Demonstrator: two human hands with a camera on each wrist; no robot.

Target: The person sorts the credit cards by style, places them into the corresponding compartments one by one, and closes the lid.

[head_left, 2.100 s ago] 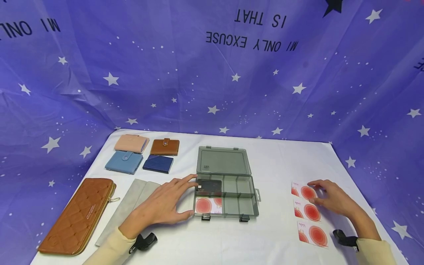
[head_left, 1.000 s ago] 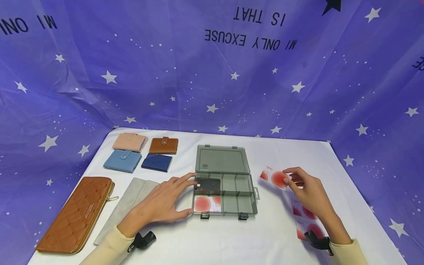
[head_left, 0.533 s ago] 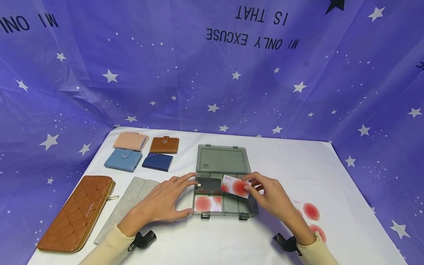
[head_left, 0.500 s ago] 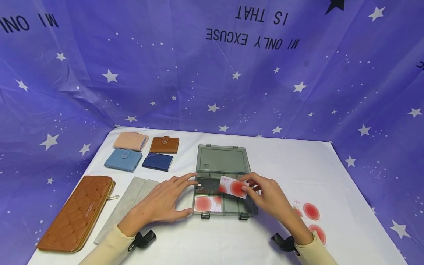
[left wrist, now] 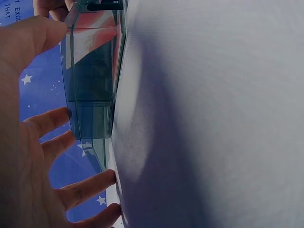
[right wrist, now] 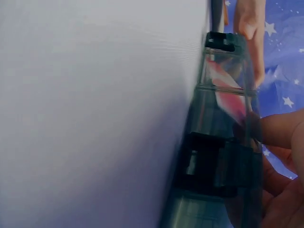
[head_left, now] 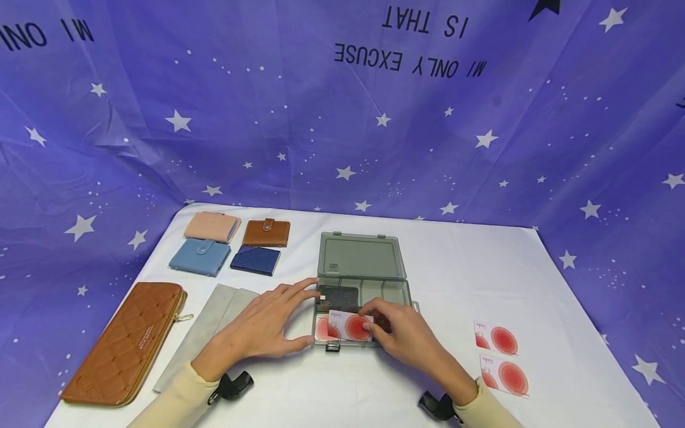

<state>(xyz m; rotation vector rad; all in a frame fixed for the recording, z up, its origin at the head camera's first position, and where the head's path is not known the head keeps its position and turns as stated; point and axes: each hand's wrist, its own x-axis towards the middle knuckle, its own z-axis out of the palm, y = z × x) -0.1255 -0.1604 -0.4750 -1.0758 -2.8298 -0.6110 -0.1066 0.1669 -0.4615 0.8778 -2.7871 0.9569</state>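
Note:
A clear grey compartment box [head_left: 396,291] lies on the white cloth with its lid [head_left: 362,255] folded back. My right hand [head_left: 407,336] pinches a white card with red circles [head_left: 348,326] by its right end. This card slants down into the front left compartment, partly covering a similar card [head_left: 321,328] lying there. Through the box wall, the right wrist view shows the tilted card [right wrist: 230,102]. Along the box's left side, my left hand [head_left: 259,324] has fingers spread, thumb and fingertips at the rim. A black VIP card [head_left: 339,298] rests in the back left compartments.
Two more red-circle cards, a back one [head_left: 496,337] and a front one [head_left: 505,374], lie at right. At left are pink [head_left: 211,227], brown [head_left: 266,233], light blue [head_left: 200,258] and navy [head_left: 255,260] card holders, a grey pouch [head_left: 198,333] and a brown zip wallet [head_left: 125,345].
My right hand has picked the backmost red-circle card off the table at right, carried it left over the box and lowered it into the front left part. The left hand has stayed put.

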